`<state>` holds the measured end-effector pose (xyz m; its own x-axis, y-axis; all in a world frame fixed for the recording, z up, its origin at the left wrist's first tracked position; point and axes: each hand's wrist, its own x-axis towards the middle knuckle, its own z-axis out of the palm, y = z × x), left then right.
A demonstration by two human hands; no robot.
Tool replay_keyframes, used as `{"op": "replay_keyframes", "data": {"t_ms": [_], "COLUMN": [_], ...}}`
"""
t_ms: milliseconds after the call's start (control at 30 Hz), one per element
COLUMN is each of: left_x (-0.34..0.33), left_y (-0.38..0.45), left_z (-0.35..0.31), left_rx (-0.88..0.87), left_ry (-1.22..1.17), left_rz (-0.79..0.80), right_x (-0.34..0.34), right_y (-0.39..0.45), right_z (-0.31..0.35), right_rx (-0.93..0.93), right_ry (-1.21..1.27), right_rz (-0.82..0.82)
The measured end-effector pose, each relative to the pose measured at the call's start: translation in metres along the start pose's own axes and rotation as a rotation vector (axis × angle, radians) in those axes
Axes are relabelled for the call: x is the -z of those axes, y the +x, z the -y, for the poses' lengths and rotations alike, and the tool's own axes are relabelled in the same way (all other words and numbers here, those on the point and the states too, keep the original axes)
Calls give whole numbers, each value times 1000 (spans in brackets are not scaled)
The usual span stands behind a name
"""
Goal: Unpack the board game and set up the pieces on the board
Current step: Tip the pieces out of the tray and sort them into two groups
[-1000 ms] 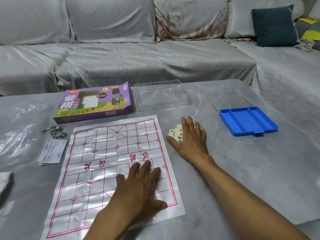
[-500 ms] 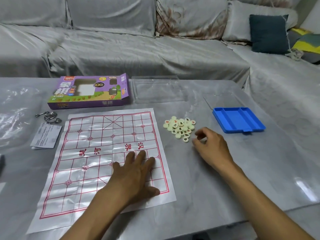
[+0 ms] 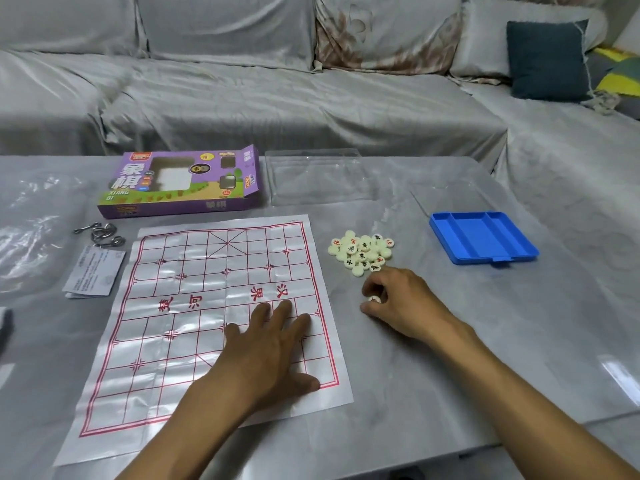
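A glossy white xiangqi board sheet (image 3: 194, 306) with a red grid lies flat on the grey table. My left hand (image 3: 270, 348) presses on its near right part, fingers straight and spread. Right of the sheet sits a heap of several cream round pieces (image 3: 362, 252) with red and black characters. Just in front of the heap, my right hand (image 3: 401, 303) pinches one cream piece (image 3: 374, 299) between thumb and curled fingers, low over the table.
A purple game box (image 3: 180, 183) lies behind the sheet, with a clear plastic lid (image 3: 315, 178) to its right. A blue tray (image 3: 483, 241) sits at the right. Metal ring puzzles (image 3: 100, 233), a paper leaflet (image 3: 93, 271) and clear wrap (image 3: 31, 230) lie left. A sofa stands behind.
My right hand lifted off the heap of pieces, uncovering it, drew back toward me and now pinches a single piece. My left hand has stayed pressed on the sheet.
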<state>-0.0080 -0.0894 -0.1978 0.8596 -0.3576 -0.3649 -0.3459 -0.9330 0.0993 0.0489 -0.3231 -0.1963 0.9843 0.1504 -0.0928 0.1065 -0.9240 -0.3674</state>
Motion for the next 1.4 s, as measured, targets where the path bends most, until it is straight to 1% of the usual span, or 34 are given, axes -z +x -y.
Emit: {"op": "replay_keyframes", "data": {"t_ms": [100, 167, 333, 433, 467, 500, 567, 600, 633, 733, 833, 900, 967, 1100, 1200, 1400], "left_x": [0, -1, -1, -2, -2, -1, -1, -1, -1, 0, 0, 0, 1, 1, 1, 1], "left_y": [1, 1, 0, 0, 0, 0, 0, 0, -1, -3, -2, -2, -2, -3, -3, -3], "left_z": [0, 0, 0, 0, 0, 0, 0, 0, 0, -1, -1, -1, -1, 0, -1, -1], "left_rx": [0, -1, -3, -7, -9, -11, -12, -11, -12, -11, -8, -9, -10, -9, -8, -11], "left_ry": [12, 18, 6, 7, 7, 9, 12, 13, 12, -1, -5, -1, 0, -1, 1, -3], "left_rz": [4, 0, -13, -16, -20, -24, -30, -32, -33, -30, -29, -25, -21, -22, -26, -34], "right_x": [4, 5, 4, 4, 3, 3, 2, 2, 2, 0, 4, 5, 3, 1, -3, -4], "right_y": [-9, -13, -17, -21, -21, -19, -8, -2, 3, 12, 14, 16, 18, 20, 19, 20], "right_z": [-2, -4, -5, -2, 0, 0, -5, -9, -13, -20, -18, -19, -20, -21, -16, -6], "right_rx": [14, 26, 10, 10, 13, 15, 14, 4, -11, -29, -43, -52, -42, -31, 4, 73], "right_ry": [49, 80, 110, 170, 196, 201, 115, 59, 17, -78, -1, 55, 46, 38, 84, -12], "right_rz": [103, 143, 140, 208, 193, 120, -91, -147, -154, -92, -68, -87, -98, -58, -107, -111]}}
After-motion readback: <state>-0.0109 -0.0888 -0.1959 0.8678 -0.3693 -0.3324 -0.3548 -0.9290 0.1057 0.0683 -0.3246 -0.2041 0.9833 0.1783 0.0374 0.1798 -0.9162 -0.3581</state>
